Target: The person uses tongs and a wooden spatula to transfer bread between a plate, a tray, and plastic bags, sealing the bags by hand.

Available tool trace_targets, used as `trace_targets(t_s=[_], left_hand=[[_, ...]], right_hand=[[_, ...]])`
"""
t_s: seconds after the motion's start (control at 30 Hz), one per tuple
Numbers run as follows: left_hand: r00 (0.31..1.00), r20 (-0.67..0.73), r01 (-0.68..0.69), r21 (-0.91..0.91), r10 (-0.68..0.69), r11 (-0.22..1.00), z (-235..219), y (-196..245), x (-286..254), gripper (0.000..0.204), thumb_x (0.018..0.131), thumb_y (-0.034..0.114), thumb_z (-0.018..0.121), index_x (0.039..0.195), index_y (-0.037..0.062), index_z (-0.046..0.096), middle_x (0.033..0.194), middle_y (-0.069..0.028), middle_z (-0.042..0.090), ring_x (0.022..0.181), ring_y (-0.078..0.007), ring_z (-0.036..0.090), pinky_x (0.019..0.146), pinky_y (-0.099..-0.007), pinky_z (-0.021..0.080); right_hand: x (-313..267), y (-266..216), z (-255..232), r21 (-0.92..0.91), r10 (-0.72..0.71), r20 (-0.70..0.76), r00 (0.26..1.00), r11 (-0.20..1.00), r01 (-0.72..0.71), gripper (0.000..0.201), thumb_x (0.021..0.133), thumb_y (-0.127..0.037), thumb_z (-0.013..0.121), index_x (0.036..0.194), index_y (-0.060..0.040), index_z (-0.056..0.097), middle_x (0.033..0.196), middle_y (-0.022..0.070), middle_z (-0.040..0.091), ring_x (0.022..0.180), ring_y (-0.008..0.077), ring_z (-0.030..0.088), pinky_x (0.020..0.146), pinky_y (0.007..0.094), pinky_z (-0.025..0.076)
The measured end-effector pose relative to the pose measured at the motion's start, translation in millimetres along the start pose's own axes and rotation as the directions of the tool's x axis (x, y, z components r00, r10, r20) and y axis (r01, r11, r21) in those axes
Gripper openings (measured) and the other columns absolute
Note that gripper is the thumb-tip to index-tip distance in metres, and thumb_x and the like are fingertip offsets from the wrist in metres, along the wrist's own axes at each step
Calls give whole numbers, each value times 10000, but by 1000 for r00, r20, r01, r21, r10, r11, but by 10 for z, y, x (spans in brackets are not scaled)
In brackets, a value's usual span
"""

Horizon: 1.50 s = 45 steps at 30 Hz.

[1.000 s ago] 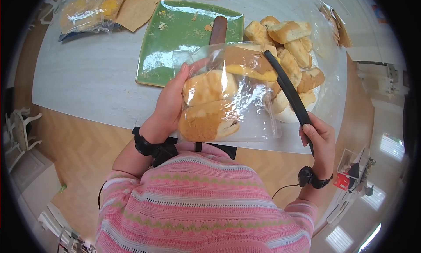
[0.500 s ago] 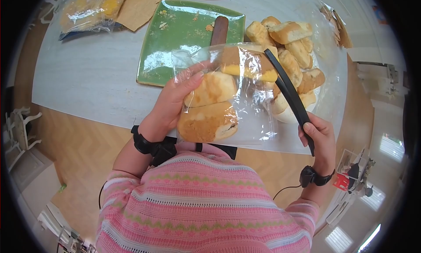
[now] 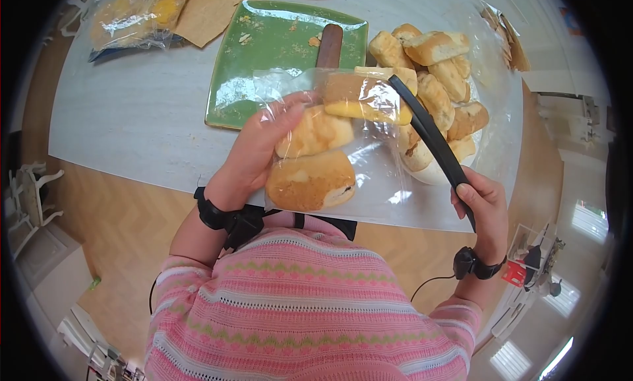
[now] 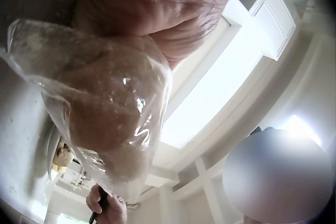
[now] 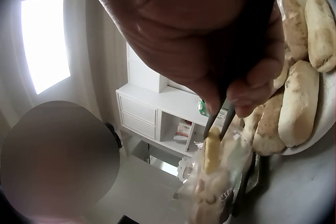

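Note:
My left hand (image 3: 257, 147) holds a clear plastic bag (image 3: 382, 176) by its left side, thumb over the film. Inside lie two golden bread rolls (image 3: 310, 181), one above the other. My right hand (image 3: 486, 203) grips black tongs (image 3: 435, 143) near their rear end, thumb on top. At the tongs' far end is a brown-topped yellow slice of bread or cake (image 3: 362, 110), lying across the upper part of the bag. The right wrist view shows the tong tips at the yellow slice (image 5: 212, 153). In the left wrist view the bag (image 4: 115, 92) hangs below the palm.
Right of the bag, a white plate holds several piled rolls (image 3: 435, 48). Behind it lies a green square plate (image 3: 264, 64) with crumbs and a brown bar-shaped piece (image 3: 330, 48). A bag of yellow pieces (image 3: 142, 15) and brown paper (image 3: 211, 15) sit at the back left.
The tong tips and the yellow slice have shifted slightly left, further over the bag. My left thumb has moved inward across the film. The rolls in the bag have shifted a little left.

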<state>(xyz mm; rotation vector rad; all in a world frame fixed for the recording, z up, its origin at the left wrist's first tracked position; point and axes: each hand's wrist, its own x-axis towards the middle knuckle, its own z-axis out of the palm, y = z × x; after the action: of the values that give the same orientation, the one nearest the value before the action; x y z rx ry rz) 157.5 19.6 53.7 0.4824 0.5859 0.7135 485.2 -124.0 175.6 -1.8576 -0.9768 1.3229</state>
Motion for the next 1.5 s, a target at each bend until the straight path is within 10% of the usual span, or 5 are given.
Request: trace_targets(t_s=[1.03, 1.37, 1.5], left_hand=[[985, 37, 172, -333, -169, 927, 2, -6, 26, 604, 1070, 506, 377, 1400, 12, 487, 1293, -149, 632, 1141, -250, 664, 969, -389, 561], [993, 34, 114, -134, -110, 984, -55, -49, -40, 583, 1086, 467, 350, 1475, 37, 413, 1414, -130, 557, 1246, -268, 596, 1068, -422, 483], [993, 114, -1, -83, 11, 997, -45, -10, -88, 520, 1018, 278, 560, 1439, 0, 433, 1361, -137, 583, 1195, -239, 626, 1009, -382, 531]], right_hand=[[-67, -87, 149, -114, -1, 53, 999, 993, 7, 377, 945, -137, 695, 1274, 39, 648, 783, -7, 608, 622, 47, 507, 564, 210, 413], [3, -205, 221, -188, -41, 28, 999, 981, 45, 362, 944, -138, 701, 1262, 29, 661, 754, -17, 587, 605, 41, 497, 550, 204, 406], [8, -219, 267, -170, -37, 11, 999, 985, 39, 365, 940, -141, 707, 1261, 27, 662, 755, -18, 587, 603, 42, 493, 548, 204, 403]])
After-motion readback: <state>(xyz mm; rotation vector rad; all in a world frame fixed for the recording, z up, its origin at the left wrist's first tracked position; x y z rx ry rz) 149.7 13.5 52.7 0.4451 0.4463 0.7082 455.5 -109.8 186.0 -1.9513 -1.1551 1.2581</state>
